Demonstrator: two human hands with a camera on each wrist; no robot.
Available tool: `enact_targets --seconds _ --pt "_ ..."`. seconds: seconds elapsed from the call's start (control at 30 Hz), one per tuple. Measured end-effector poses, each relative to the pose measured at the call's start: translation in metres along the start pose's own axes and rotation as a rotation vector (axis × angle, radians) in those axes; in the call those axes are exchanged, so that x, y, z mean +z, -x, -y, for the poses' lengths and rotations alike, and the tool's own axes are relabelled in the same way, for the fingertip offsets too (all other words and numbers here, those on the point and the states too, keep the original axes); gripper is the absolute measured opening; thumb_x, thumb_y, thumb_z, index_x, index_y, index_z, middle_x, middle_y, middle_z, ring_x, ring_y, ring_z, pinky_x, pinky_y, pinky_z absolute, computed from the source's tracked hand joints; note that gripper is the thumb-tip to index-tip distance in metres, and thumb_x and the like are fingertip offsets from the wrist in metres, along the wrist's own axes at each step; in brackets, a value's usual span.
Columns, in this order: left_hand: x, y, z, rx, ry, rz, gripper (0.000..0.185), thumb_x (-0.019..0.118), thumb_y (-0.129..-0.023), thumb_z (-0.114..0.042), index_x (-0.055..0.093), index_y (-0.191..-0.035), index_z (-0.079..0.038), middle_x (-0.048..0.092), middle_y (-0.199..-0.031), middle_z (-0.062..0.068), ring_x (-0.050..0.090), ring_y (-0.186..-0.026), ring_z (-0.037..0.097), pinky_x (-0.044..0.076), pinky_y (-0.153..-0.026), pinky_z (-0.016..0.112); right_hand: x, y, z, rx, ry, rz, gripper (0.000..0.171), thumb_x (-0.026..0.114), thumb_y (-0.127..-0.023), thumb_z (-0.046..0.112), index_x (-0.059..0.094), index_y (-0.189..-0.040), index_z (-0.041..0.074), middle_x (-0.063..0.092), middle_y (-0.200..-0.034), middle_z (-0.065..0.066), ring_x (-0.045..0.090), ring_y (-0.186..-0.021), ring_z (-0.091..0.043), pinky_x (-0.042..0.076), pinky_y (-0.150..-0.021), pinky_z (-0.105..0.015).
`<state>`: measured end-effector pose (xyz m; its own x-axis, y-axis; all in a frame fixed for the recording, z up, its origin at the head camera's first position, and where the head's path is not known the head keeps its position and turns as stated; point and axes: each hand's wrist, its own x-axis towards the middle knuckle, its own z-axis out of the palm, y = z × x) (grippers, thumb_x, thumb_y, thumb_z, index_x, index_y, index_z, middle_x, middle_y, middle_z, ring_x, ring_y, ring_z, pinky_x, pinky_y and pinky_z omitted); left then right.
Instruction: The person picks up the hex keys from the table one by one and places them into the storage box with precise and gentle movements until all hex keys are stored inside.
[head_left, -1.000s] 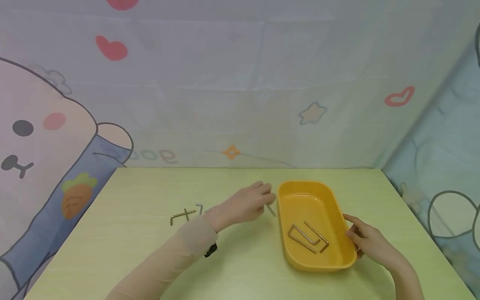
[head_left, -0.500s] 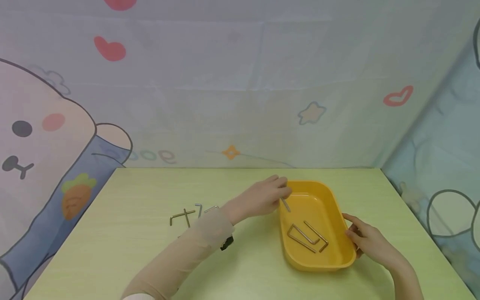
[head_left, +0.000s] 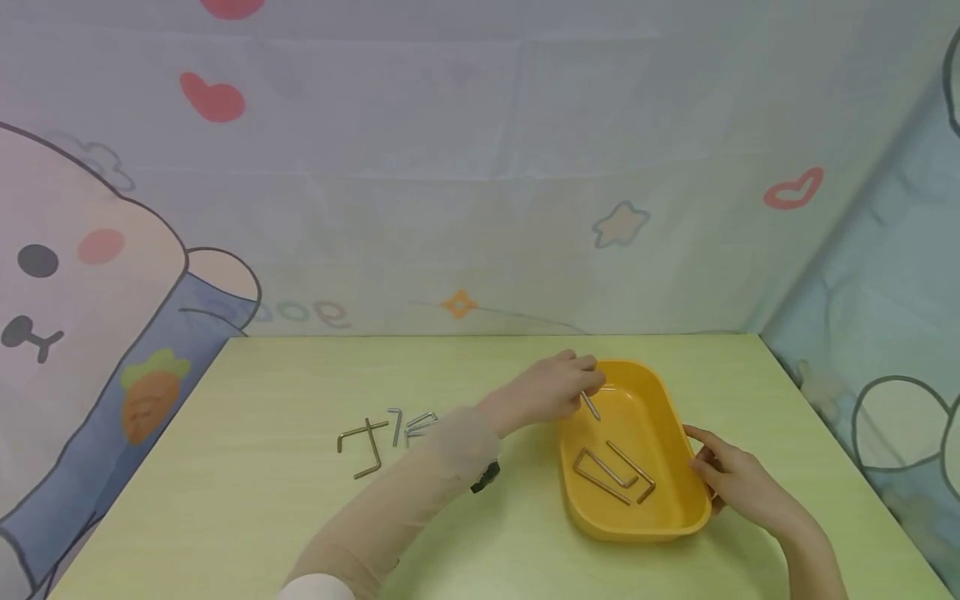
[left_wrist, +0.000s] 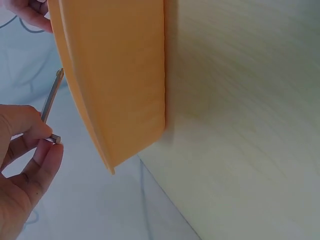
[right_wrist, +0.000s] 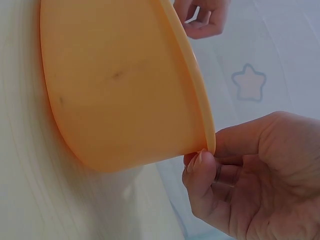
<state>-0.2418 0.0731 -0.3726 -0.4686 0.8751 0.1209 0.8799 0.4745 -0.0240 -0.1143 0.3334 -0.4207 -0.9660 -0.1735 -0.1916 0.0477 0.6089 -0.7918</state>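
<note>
On the pale table point(head_left: 247, 500), the left hand point(head_left: 543, 392) pinches a hex key point(head_left: 590, 405) over the yellow tray point(head_left: 686, 467); the right hand point(head_left: 738, 483) grips its three o'clock rim; letting go seems next.

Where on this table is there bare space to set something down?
Bare: the table nearest the camera on the left, and the strip behind the yellow tray. Crowded: the loose hex keys, and the tray between the left hand and right hand.
</note>
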Motion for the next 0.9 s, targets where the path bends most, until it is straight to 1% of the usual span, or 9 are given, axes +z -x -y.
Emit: enact_targets --seconds 0.23,0.33,0.5,0.63,0.73,0.83,0.9 --pt "0.010 -0.010 -0.004 -0.017 0.010 0.062 0.022 0.056 -0.085 0.004 0.062 -0.094 -0.016 0.059 -0.097 -0.005 0.045 -0.079 0.011 0.039 -0.073 0.018 0.000 -0.001 -0.003 0.001 -0.001 0.002 0.053 0.043 -0.101 0.010 0.025 -0.147 -0.006 0.054 -0.094 -0.013 0.055 -0.065 -0.011 0.053 -0.055 -0.029" --pt "0.015 -0.015 -0.006 -0.017 0.006 0.096 0.022 0.057 -0.085 0.003 0.062 -0.095 -0.016 0.058 -0.095 -0.005 0.045 -0.079 0.010 0.040 -0.075 0.019 0.000 -0.001 -0.003 0.001 -0.006 0.007 0.053 0.043 -0.101 0.010 0.024 -0.147 -0.005 0.053 -0.094 -0.013 0.055 -0.065 -0.012 0.053 -0.055 -0.030" --pt "0.020 -0.023 -0.008 -0.003 -0.003 0.131 0.022 0.056 -0.085 0.005 0.061 -0.091 -0.016 0.051 -0.087 -0.006 0.042 -0.076 0.010 0.038 -0.074 0.019 0.001 0.000 -0.003 -0.001 -0.013 0.006 0.053 0.043 -0.101 0.010 0.024 -0.147 -0.005 0.054 -0.094 -0.013 0.055 -0.064 -0.012 0.053 -0.055 -0.029" --pt "0.024 -0.028 -0.008 0.012 0.009 0.165 0.021 0.054 -0.086 0.006 0.055 -0.082 -0.015 0.044 -0.082 -0.005 0.038 -0.073 0.009 0.033 -0.068 0.017 0.001 -0.001 -0.003 -0.004 -0.015 0.003 0.053 0.043 -0.101 0.009 0.024 -0.147 -0.006 0.053 -0.093 -0.014 0.055 -0.064 -0.011 0.053 -0.055 -0.030" --pt "0.028 -0.031 -0.009 0.015 0.036 0.202 0.020 0.057 -0.088 0.001 0.049 -0.078 -0.014 0.041 -0.080 -0.004 0.037 -0.073 0.009 0.029 -0.066 0.017 0.001 -0.001 -0.003 -0.003 -0.010 0.001 0.053 0.043 -0.101 0.010 0.024 -0.147 -0.006 0.053 -0.094 -0.013 0.055 -0.065 -0.011 0.053 -0.055 -0.030" --pt "0.031 -0.033 -0.009 0.010 0.067 0.235 0.022 0.067 -0.088 -0.015 0.048 -0.078 -0.013 0.040 -0.079 -0.004 0.037 -0.074 0.009 0.028 -0.067 0.016 0.000 -0.001 -0.003 0.000 -0.010 0.002 0.052 0.043 -0.101 0.010 0.024 -0.147 -0.005 0.053 -0.094 -0.013 0.055 -0.064 -0.012 0.053 -0.055 -0.029" --pt "0.033 -0.034 -0.009 0.008 0.077 0.249 0.024 0.070 -0.086 -0.022 0.050 -0.079 -0.013 0.040 -0.079 -0.004 0.037 -0.074 0.009 0.028 -0.067 0.016 0.000 -0.001 -0.002 0.002 -0.011 0.003 0.052 0.043 -0.101 0.010 0.024 -0.147 -0.006 0.053 -0.093 -0.013 0.055 -0.064 -0.012 0.053 -0.055 -0.029"
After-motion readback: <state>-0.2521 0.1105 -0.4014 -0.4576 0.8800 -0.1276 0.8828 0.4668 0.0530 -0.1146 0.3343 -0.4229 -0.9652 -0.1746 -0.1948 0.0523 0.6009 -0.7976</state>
